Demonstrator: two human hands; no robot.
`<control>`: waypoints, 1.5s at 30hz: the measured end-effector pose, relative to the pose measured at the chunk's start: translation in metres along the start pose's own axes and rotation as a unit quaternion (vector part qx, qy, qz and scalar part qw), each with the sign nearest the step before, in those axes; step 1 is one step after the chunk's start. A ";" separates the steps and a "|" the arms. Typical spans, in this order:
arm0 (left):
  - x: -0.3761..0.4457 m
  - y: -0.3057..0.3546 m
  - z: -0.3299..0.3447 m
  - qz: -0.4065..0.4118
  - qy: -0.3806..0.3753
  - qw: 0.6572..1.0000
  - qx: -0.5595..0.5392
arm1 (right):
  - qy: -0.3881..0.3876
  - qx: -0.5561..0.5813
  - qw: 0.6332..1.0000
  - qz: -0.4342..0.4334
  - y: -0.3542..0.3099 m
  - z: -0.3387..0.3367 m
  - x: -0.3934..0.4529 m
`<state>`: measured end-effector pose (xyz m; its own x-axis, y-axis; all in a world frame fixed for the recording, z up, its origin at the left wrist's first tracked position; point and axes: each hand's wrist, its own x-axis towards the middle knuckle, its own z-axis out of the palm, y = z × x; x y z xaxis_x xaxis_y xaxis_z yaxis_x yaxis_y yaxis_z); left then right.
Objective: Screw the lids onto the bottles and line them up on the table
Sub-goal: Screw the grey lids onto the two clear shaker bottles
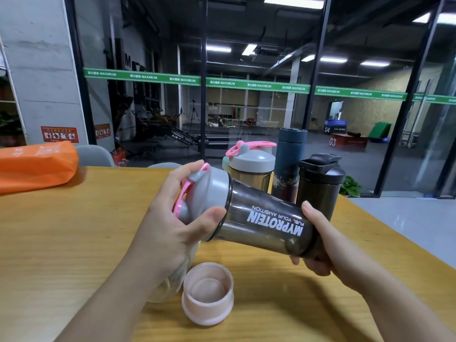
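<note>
Smoky shaker bottle [269, 223]: held tilted, long axis running left-right; left hand [170, 218] grips grey lid [209, 193], right hand [318, 245] grips the base.

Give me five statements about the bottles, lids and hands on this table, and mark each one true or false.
1. The left hand grips the grey lid of the MYPROTEIN bottle. True.
2. The right hand holds that bottle upright on the table. False: the bottle is tilted on its side, held in the air by its base end.
3. Three capped bottles stand together at the far side of the table. True: grey-lidded bottle, blue flask, black shaker.
4. The pink cup has a lid on. False: it stands open.
5. The orange bag lies by the right hand. False: it lies at the far left.
</note>
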<state>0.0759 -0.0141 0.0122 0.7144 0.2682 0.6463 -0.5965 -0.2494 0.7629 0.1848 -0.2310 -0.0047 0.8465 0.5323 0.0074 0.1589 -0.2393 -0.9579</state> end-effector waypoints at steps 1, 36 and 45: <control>0.000 0.000 0.000 -0.001 0.003 1.000 -0.003 | -0.005 0.002 1.000 0.004 0.002 -0.001 0.001; 0.005 -0.004 -0.004 0.027 0.111 0.993 0.017 | 0.086 -0.037 0.973 -0.210 0.009 -0.004 -0.002; 0.003 -0.007 -0.006 0.040 0.069 0.996 0.038 | 0.039 0.032 0.994 -0.101 0.011 -0.001 0.007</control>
<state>0.0799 -0.0065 0.0090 0.6057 0.3680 0.7055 -0.6161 -0.3442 0.7085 0.1928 -0.2310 -0.0143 0.8383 0.4986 0.2205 0.2979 -0.0804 -0.9512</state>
